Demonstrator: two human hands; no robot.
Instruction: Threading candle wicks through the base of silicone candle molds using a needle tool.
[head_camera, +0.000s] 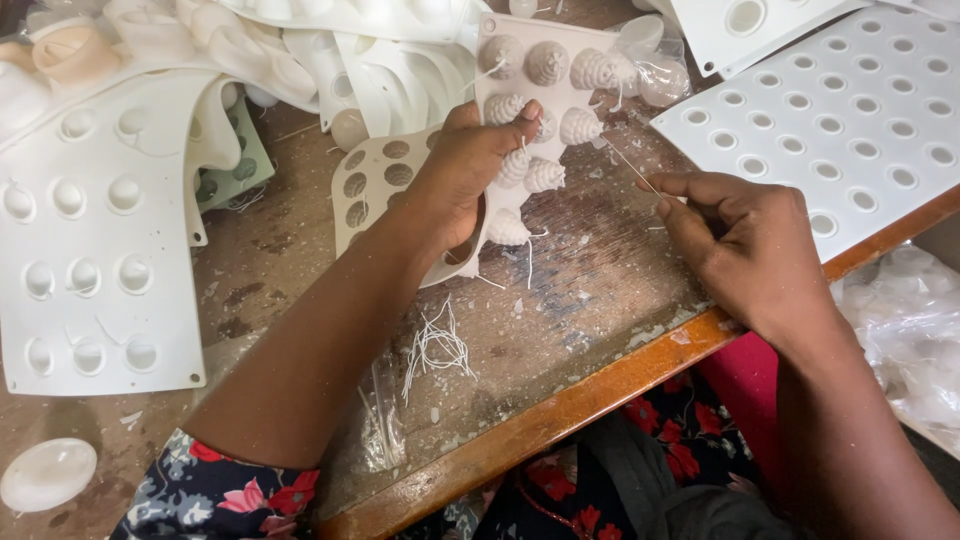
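Observation:
My left hand (468, 172) grips a white silicone mould (545, 70) with ribbed beehive-shaped bumps, held tilted above the table, thumb pressed on one bump. My right hand (742, 242) pinches a thin needle or wick (632, 168) between thumb and fingers; its tip points toward the mould's bumps. Short white wick ends hang from several of the mould's bumps.
A bundle of cut white wicks (438, 348) lies on the worn wooden table (600, 290). Large white moulds with round cavities lie at left (95, 260) and upper right (850, 120). A white round lid (45, 473) sits bottom left. Clear plastic bags (915, 320) sit beyond the table's edge.

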